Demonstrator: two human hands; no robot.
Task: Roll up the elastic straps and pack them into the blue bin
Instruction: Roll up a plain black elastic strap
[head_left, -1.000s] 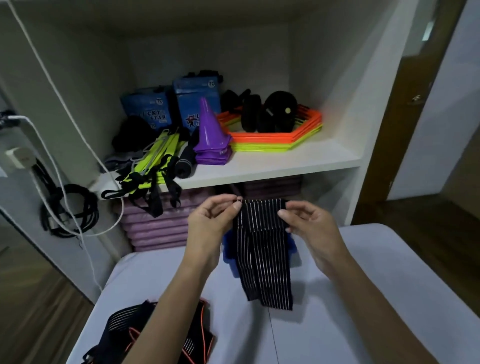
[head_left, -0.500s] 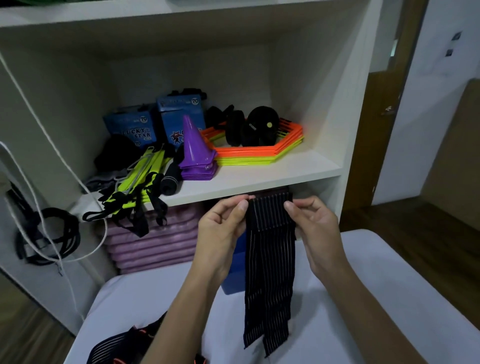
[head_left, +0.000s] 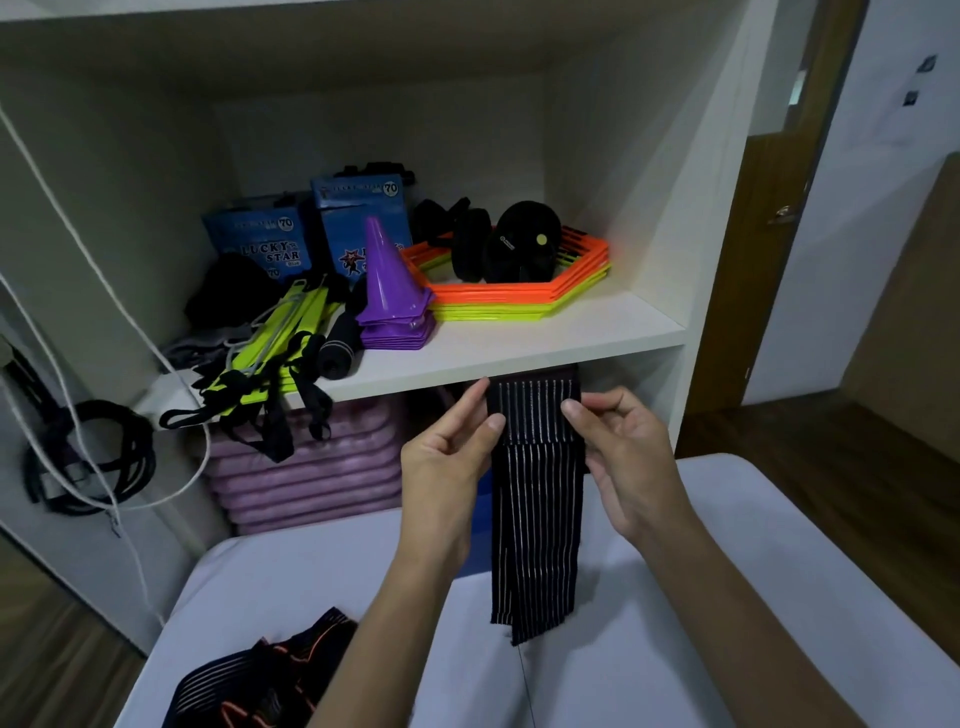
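Note:
A black elastic strap with thin white stripes hangs in front of me above the white table. Its top end is folded over into a short roll at shelf height. My left hand pinches the left side of that roll and my right hand pinches the right side. The strap's loose tail dangles down to just above the tabletop. Only a sliver of the blue bin shows behind the strap and my left hand. More black straps with orange trim lie heaped at the table's near left corner.
A white shelf unit stands right behind the table, holding purple cones, orange and yellow hexagon rings, a yellow-green agility ladder and blue boxes. Purple mats are stacked below. White cords hang at left.
Both hands have lifted the strap's top end higher, up to the shelf edge, and folded it over into a roll. The hanging tail has come off the table.

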